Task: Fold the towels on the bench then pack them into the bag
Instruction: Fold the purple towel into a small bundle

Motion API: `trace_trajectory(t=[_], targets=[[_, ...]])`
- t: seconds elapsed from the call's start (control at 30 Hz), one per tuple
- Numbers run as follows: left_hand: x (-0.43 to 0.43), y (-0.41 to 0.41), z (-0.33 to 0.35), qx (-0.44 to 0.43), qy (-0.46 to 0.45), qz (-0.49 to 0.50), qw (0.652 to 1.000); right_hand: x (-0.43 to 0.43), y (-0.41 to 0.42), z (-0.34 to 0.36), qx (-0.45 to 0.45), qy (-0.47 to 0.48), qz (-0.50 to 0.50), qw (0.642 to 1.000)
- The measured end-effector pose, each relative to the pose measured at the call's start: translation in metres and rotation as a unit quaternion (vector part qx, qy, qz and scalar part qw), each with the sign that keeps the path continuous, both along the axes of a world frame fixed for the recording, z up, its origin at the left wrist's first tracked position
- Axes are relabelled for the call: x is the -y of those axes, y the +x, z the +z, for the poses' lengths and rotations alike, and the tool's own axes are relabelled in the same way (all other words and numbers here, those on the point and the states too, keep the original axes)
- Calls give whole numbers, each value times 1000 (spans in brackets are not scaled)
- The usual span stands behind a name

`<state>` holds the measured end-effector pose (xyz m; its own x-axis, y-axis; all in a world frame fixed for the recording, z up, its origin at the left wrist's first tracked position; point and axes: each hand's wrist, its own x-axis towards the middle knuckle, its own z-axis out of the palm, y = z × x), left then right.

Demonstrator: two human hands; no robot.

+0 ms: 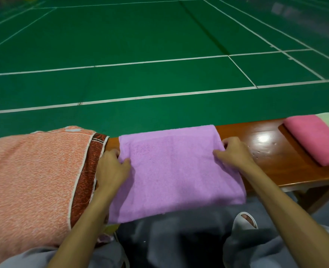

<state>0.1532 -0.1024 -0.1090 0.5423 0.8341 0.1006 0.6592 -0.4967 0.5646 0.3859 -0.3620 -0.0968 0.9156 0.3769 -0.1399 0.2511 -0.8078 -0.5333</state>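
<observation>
We've got the purple towel flat across the bench, left grip and right grip each pinching a side edge, probably to keep it square for the next fold. No bag in sight.

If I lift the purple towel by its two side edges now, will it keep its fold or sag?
Likely floppy: the purple towel droops over the front of the bench. Held only at the sides by the left hand and right hand, its middle would probably sag. The fuzzy pile should grip well, not slip.
</observation>
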Motion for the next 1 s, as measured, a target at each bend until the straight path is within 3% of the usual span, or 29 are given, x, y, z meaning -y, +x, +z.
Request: trace_trajectory(t=[0.1, 0.23, 0.37, 0.47, 0.67, 0.8, 0.9, 1.0], targets=[[-11, -5, 10, 67, -117, -19, 991, 8, 7, 4, -57, 94, 21, 994], [-19, -9, 34, 155, -364, 14, 918, 25, 13, 16, -169, 259, 26, 950], [-23, -18, 49, 220, -427, -7, 877, 34, 8, 30, -261, 395, 67, 878], [-30, -28, 61, 219, -449, -89, 862, 42, 9, 43, -271, 392, 125, 870], [-35, -43, 80, 174, -281, -172, 928, 56, 9, 72, -158, 310, 182, 920], [-35, -48, 92, 75, -135, -190, 970, 64, 9, 86, -79, 268, 197, 940], [-32, -46, 101, 27, -30, -205, 978, 67, 10, 94, -36, 244, 214, 945], [-30, -43, 107, 37, 11, -216, 976, 68, 14, 102, -1, 220, 228, 948]])
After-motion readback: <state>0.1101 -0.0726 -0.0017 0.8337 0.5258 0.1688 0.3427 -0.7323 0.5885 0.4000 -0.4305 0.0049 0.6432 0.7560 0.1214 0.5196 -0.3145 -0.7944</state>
